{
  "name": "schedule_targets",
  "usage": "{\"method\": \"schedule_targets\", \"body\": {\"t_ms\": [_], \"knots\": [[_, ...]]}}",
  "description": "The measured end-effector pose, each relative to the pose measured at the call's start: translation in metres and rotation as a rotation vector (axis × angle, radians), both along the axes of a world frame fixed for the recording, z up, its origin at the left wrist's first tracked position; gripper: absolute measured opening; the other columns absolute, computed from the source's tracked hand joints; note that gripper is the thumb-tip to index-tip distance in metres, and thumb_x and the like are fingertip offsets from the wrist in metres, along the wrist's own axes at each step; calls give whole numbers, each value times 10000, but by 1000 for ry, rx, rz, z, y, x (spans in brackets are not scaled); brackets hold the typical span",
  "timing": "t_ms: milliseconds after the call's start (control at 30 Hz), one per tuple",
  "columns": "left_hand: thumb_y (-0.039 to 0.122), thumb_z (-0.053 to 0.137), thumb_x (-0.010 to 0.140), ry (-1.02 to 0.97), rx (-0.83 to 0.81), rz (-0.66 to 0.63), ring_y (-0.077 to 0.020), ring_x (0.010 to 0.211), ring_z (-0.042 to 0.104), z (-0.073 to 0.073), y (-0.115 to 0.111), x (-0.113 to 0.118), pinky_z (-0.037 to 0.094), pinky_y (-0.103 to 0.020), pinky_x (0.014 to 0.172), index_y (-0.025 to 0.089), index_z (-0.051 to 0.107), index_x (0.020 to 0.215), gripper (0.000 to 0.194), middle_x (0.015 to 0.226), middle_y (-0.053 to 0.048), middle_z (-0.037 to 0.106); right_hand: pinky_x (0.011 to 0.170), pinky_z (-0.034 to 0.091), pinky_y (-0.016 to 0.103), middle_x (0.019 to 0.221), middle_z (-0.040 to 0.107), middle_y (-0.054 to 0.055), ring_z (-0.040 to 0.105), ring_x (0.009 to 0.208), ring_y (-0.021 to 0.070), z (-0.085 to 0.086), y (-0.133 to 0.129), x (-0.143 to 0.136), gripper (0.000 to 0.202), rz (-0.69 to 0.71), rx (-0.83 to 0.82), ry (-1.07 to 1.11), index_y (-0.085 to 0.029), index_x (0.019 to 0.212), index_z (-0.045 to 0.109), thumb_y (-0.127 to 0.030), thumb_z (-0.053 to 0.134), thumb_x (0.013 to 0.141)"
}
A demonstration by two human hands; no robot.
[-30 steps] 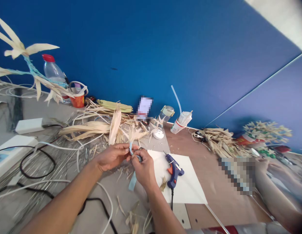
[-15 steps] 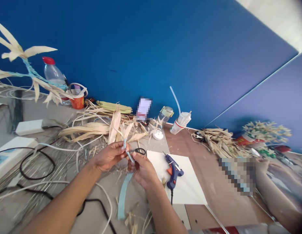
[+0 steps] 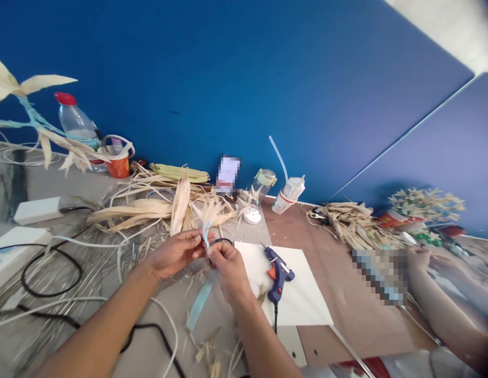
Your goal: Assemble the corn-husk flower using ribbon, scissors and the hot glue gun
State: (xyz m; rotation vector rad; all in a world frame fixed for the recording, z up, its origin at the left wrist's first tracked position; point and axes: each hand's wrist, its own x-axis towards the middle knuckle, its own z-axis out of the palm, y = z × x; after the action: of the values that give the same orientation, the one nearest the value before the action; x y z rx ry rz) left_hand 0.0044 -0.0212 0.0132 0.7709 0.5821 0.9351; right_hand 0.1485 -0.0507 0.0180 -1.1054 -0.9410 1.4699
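Between my fingertips stands a small corn husk flower (image 3: 208,214), its pale petals pointing up and its stem wrapped in light blue. My left hand (image 3: 175,254) is closed, pinching that stem from the left. My right hand (image 3: 229,266) is closed too, its thumb and fingers pinched on the light blue tape (image 3: 199,307) just below the flower. The tape's loose end hangs beneath my right hand. Partly hidden behind my fingers are the dark scissors handles (image 3: 222,241). A blue glue gun (image 3: 280,275) lies on white paper (image 3: 307,294) right of my hands.
Dried corn husks (image 3: 129,212) are heaped behind my hands. Cables and a white power strip (image 3: 19,249) lie left. A taped husk branch (image 3: 35,121) juts in at upper left. A phone (image 3: 228,173) leans on the blue wall. At right are another person's hands (image 3: 428,268).
The flower has turned in my fingers, and the stem's light blue wrap now shows forked. The hanging tape end has swung and shows shorter. The view has shifted slightly.
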Motion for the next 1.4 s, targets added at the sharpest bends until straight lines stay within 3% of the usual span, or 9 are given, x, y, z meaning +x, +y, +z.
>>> {"method": "schedule_targets", "body": {"t_ms": [133,300,433,633,800,1000,1200,1400], "knots": [[207,681,730,15,7,-7,-89,580,443,0,-1,2,383,-242,657,128,692,912,199,668,-13,554,507,250,233,507,441,-59,327,495,79,-1,0,1,137,-58,47,-143,-165,597,546,-268,609,663],[236,734,671,105,26,52,-96,612,455,3,-2,7,360,-218,591,125,695,790,168,712,-25,575,506,251,230,525,490,-44,326,493,76,-1,0,0,134,-30,21,-146,-158,617,562,-269,618,668],[295,702,708,57,47,52,-95,583,433,4,-3,7,377,-221,609,125,679,752,177,621,-1,516,477,214,226,479,467,-56,299,454,63,-1,0,-2,156,-16,-37,59,-164,590,555,-274,660,627],[298,621,783,36,35,7,-121,597,463,-2,-1,4,407,-256,662,134,650,801,167,577,8,484,432,150,219,401,371,-82,254,379,48,-3,4,-3,245,59,-257,370,-176,537,504,-310,708,551],[294,608,793,76,42,13,-119,611,467,-6,1,4,406,-251,672,132,646,810,167,605,1,504,431,136,216,395,378,-82,257,379,41,-4,4,-3,212,-9,-203,304,-165,522,518,-256,707,546],[301,618,785,-2,-9,-30,-99,579,462,-1,0,3,422,-236,652,121,652,771,184,611,-3,508,429,134,222,401,350,-91,231,375,41,-4,3,-4,225,21,-245,333,-174,521,503,-282,700,537],[284,635,774,50,-112,-23,-87,480,452,-1,0,4,451,-254,617,147,658,831,150,492,23,493,455,221,220,449,415,-74,304,443,61,1,2,-4,189,-93,-102,151,-169,570,546,-294,689,574],[264,672,742,70,-111,63,-48,427,422,-6,3,6,449,-232,578,134,667,845,166,571,19,555,458,249,217,431,430,-78,333,430,62,2,3,-3,174,-61,-122,163,-171,570,546,-275,686,568]]}}
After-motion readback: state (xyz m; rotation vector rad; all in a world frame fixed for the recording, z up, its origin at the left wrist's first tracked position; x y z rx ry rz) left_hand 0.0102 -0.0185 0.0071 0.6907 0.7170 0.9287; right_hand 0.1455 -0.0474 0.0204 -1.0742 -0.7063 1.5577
